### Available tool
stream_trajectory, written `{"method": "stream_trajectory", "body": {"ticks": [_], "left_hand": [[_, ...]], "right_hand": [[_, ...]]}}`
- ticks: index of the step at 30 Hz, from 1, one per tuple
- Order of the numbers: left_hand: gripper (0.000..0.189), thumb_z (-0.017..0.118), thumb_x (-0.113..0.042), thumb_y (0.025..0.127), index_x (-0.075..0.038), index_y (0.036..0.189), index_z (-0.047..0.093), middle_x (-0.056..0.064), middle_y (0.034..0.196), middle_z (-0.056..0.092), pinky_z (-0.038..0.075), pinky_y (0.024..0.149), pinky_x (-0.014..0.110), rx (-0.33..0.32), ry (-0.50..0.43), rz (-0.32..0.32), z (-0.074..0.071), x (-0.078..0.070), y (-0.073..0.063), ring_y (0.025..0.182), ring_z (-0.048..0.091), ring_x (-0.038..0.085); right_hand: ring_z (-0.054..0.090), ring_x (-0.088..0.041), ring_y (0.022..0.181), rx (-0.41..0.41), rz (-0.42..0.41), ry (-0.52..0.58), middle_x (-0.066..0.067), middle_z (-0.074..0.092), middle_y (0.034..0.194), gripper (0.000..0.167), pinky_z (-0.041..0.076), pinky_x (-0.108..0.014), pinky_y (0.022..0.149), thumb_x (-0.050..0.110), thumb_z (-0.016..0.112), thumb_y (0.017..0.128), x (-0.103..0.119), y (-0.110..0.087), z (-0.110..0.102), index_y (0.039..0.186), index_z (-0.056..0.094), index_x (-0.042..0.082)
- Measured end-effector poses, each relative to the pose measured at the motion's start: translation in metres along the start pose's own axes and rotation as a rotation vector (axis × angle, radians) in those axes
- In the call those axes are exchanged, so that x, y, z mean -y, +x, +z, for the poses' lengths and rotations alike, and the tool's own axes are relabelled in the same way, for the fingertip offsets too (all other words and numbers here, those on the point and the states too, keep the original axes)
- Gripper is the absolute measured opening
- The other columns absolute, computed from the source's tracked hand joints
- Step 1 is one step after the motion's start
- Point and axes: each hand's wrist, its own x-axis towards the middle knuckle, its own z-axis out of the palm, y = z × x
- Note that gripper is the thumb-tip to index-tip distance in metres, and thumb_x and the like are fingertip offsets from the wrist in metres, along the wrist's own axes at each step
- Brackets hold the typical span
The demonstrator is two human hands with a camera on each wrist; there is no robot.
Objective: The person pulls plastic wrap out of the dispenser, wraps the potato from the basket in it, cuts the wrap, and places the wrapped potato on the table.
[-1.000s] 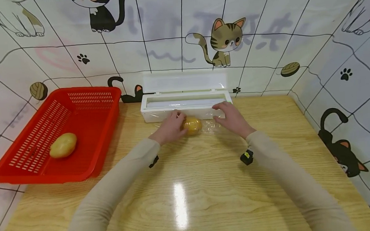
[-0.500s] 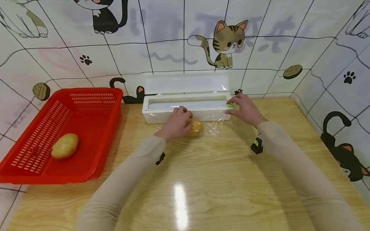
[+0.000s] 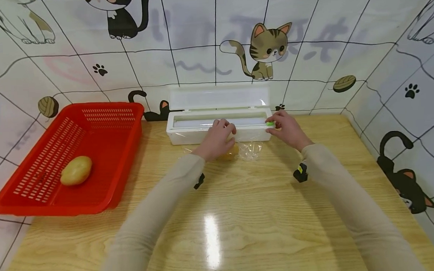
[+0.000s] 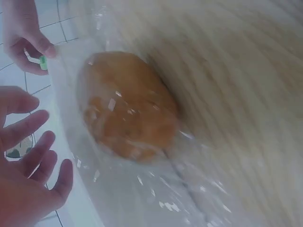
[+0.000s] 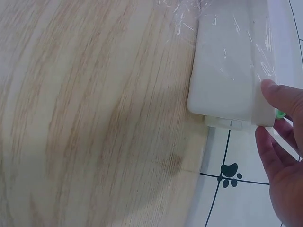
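The left hand's grip, fingers spread, is near a rounded lump on the woodgrain worktop. The left wrist view shows bumpy brown beneath crinkled clear film — mostly hidden from the head. The right hand's grip pinches a green tab at the white box's end. Faint lettering on the wall sheet is unreadable.

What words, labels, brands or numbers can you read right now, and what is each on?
No legible text.
Wall covering: faint bluish marks, perhaps lettering, too blurred to read.
Black wrist devices: too small to tell.
White box and red basket: no lettering visible.
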Motion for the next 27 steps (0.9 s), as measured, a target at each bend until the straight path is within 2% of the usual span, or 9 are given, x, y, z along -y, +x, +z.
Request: {"method": "stream_trajectory", "body": {"ticks": [5,9,12,15,17,19,24,27], "left_hand": [[0.016,0.057,-0.013,0.096,-0.007,0.11,0.059,0.008,0.108,0.054,0.04,0.083,0.036,-0.05,-0.053,0.009,0.002,-0.017,0.021,0.102,0.046,0.026],[0.019,0.059,-0.014,0.096,-0.007,0.113,0.063,0.007,0.103,0.059,0.043,0.083,0.031,-0.066,-0.077,0.008,0.013,-0.035,0.049,0.097,0.052,0.023],[0.022,0.06,-0.017,0.096,-0.008,0.115,0.065,0.006,0.105,0.061,0.044,0.083,0.029,-0.045,-0.034,-0.027,0.021,-0.047,0.069,0.098,0.054,0.022],[0.022,0.059,-0.02,0.097,-0.01,0.116,0.066,0.004,0.107,0.061,0.046,0.082,0.03,0.01,0.091,-0.059,0.025,-0.058,0.085,0.098,0.055,0.02],[0.02,0.057,-0.02,0.098,-0.012,0.113,0.067,0.002,0.105,0.061,0.048,0.081,0.031,0.038,0.157,-0.071,0.027,-0.063,0.092,0.097,0.055,0.02],[0.017,0.056,-0.02,0.099,-0.013,0.108,0.068,0.001,0.101,0.061,0.048,0.079,0.033,0.039,0.192,-0.081,0.029,-0.067,0.097,0.093,0.056,0.019],[0.014,0.058,-0.022,0.098,-0.013,0.096,0.068,-0.002,0.092,0.065,0.05,0.08,0.035,0.005,0.158,-0.134,0.028,-0.067,0.106,0.086,0.06,0.016],[0.013,0.061,-0.025,0.096,-0.014,0.093,0.068,-0.004,0.09,0.066,0.049,0.084,0.038,0.025,0.14,-0.163,0.028,-0.066,0.11,0.086,0.061,0.015]], "right_hand": [[0.053,-0.032,0.089,-0.02,0.006,0.001,-0.018,0.049,0.111,0.03,0.045,-0.043,0.079,0.008,0.07,0.089,-0.001,0.0,0.002,0.115,0.063,-0.005],[0.052,-0.031,0.085,-0.038,-0.013,-0.014,-0.018,0.05,0.108,0.029,0.044,-0.043,0.075,0.005,0.071,0.088,-0.004,-0.003,0.0,0.114,0.063,-0.005],[0.05,-0.032,0.082,-0.032,-0.052,-0.019,-0.02,0.051,0.105,0.028,0.042,-0.043,0.073,0.005,0.071,0.088,-0.004,-0.003,-0.002,0.112,0.062,-0.005],[0.048,-0.031,0.08,-0.004,-0.065,-0.01,-0.02,0.051,0.102,0.029,0.04,-0.041,0.071,0.005,0.071,0.087,-0.002,-0.002,-0.005,0.112,0.062,-0.007],[0.047,-0.03,0.079,0.023,-0.053,-0.015,-0.02,0.051,0.101,0.029,0.039,-0.04,0.07,0.005,0.071,0.087,0.0,-0.001,-0.008,0.112,0.062,-0.007],[0.046,-0.029,0.077,0.053,-0.038,-0.019,-0.02,0.05,0.1,0.029,0.039,-0.04,0.069,0.004,0.071,0.087,0.001,0.002,-0.01,0.112,0.061,-0.007],[0.048,-0.028,0.076,0.126,-0.031,-0.031,-0.021,0.05,0.1,0.026,0.041,-0.04,0.07,0.005,0.071,0.087,0.006,0.011,-0.017,0.108,0.062,-0.008],[0.049,-0.029,0.079,0.156,-0.027,-0.029,-0.021,0.052,0.101,0.027,0.042,-0.04,0.072,0.004,0.072,0.085,0.007,0.014,-0.021,0.109,0.064,-0.008]]}}
